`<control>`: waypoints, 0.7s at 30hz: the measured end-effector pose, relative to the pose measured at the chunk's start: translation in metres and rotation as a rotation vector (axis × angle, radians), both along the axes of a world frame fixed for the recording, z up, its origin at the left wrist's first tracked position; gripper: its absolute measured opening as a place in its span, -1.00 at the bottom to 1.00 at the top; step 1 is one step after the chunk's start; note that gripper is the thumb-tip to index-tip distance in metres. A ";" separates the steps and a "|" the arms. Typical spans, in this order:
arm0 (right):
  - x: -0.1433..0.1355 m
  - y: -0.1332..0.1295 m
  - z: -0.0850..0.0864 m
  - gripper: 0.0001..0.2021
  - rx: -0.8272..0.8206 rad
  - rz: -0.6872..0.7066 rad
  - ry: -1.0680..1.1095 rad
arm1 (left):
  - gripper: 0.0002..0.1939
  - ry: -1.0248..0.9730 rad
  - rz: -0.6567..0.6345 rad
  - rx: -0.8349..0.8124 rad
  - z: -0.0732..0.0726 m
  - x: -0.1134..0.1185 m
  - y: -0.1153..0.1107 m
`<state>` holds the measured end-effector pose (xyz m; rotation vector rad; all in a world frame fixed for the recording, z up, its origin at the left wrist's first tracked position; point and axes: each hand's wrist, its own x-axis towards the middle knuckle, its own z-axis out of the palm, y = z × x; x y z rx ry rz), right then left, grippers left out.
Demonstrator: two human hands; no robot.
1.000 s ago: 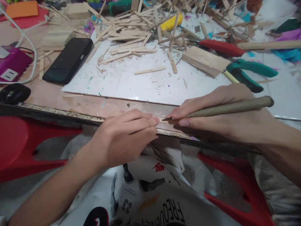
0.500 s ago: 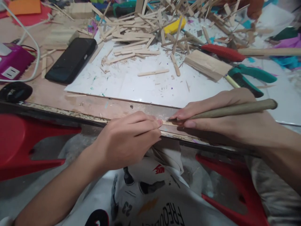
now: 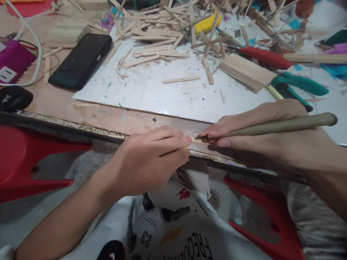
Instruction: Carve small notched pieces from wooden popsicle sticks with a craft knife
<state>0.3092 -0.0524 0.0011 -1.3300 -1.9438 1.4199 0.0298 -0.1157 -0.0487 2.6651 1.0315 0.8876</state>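
Near the table's front edge, my left hand [image 3: 151, 155] is closed, its fingertips pressing a thin wooden craft stick [image 3: 199, 140] down on the tabletop. Most of the stick is hidden by the fingers. My right hand [image 3: 262, 133] grips a carving knife [image 3: 287, 125] with a long greenish-brown handle. The handle slants back to the right over the hand. Its dark, narrow tip touches or nearly touches the stick, just right of the left fingertips. Behind both hands lies a white sheet [image 3: 141, 94] with a single craft stick [image 3: 181, 79] on it.
A heap of craft sticks [image 3: 162, 39] fills the back. At the right lie a wood block [image 3: 246, 72], a red-handled tool [image 3: 267, 57] and green-handled pliers [image 3: 300, 83]. A black phone [image 3: 81, 61], a purple power adapter [image 3: 16, 59] and red stools [image 3: 16, 162] are at the left.
The view has shifted slightly, so the table items sit a little higher. Both hands keep the same grip, with the knife tip still beside the left fingertips.
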 end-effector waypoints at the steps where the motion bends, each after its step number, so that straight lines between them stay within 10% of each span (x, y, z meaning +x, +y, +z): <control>1: 0.000 0.000 0.000 -0.78 0.003 0.007 -0.008 | -0.80 -0.002 -0.004 0.003 0.001 0.000 0.000; 21: 0.007 0.000 -0.007 -0.72 0.095 0.052 -0.037 | -0.96 -0.062 -0.057 0.118 -0.007 -0.001 0.006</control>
